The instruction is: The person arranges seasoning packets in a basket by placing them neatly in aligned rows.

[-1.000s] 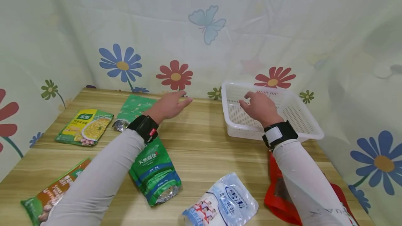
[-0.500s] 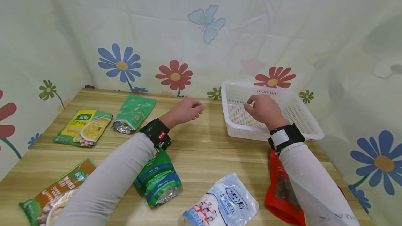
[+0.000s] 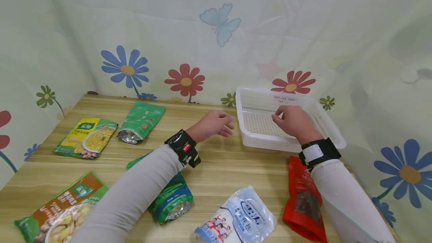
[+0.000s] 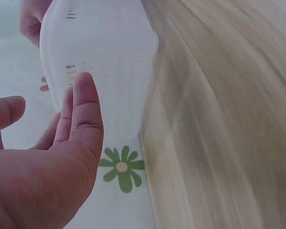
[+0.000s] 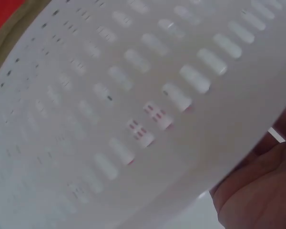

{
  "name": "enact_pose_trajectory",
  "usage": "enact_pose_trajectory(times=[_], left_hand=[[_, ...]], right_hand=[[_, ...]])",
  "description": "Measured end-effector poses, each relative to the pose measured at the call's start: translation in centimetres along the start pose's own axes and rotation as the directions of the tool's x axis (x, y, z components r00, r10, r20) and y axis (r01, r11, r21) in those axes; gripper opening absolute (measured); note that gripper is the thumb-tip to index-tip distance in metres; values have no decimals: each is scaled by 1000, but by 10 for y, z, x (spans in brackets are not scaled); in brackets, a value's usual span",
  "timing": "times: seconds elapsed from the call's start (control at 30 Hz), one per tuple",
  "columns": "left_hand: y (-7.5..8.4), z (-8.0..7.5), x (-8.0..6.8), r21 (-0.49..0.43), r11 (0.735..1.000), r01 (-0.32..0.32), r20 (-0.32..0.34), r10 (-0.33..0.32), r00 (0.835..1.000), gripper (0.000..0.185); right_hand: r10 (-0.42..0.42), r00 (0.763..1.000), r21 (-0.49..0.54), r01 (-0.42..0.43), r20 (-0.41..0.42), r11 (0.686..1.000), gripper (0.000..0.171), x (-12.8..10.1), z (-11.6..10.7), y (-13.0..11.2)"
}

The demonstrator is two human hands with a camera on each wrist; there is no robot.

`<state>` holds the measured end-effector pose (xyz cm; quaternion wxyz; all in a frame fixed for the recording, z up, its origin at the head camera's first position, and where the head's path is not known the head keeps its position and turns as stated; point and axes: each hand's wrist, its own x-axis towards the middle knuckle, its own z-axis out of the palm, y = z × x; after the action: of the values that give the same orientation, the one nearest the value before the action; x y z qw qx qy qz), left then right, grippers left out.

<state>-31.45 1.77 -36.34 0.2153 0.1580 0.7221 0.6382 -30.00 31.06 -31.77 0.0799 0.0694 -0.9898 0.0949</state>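
My left hand point(image 3: 216, 125) hovers above the table just left of the white plastic basket point(image 3: 266, 143). In the left wrist view its fingers point(image 4: 87, 112) extend toward the basket wall, thumb apart, holding nothing. Over the basket's inside is my right hand point(image 3: 297, 123), palm down with loosely bent fingers and nothing visible in them. The right wrist view has the slotted basket wall filling most of the picture, with part of that hand point(image 5: 264, 183) at the lower right. Below the left forearm lies a green-and-blue salt pouch point(image 3: 172, 201), partly covered by the sleeve.
Left on the wooden table point(image 3: 222, 175) lie a yellow soup packet point(image 3: 86, 138), a green pouch point(image 3: 143, 121) and a brown-and-green soup packet point(image 3: 64, 209). In front are a white-and-blue salt bag point(image 3: 241, 216) and a red pouch point(image 3: 303, 201). A flowered cloth point(image 3: 216, 63) encloses the back and sides.
My left hand has moved right, from over the green pouch to beside the basket, uncovering that pouch. The right hand has shifted slightly right and toward me over the basket.
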Motion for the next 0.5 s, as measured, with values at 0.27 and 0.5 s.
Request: enact_pose_trajectory(times=[0.27,0.5], left_hand=[[3,13,2,-98,995,38,-11,-39,999,39],[4,22,5,-174,981,83,-13,-86,996,34]], right_hand=[[17,999,-47,-18,-39,999,27,-8,-5,30],[112,992,-59,-115,-50,992,32,-19,-17,63]])
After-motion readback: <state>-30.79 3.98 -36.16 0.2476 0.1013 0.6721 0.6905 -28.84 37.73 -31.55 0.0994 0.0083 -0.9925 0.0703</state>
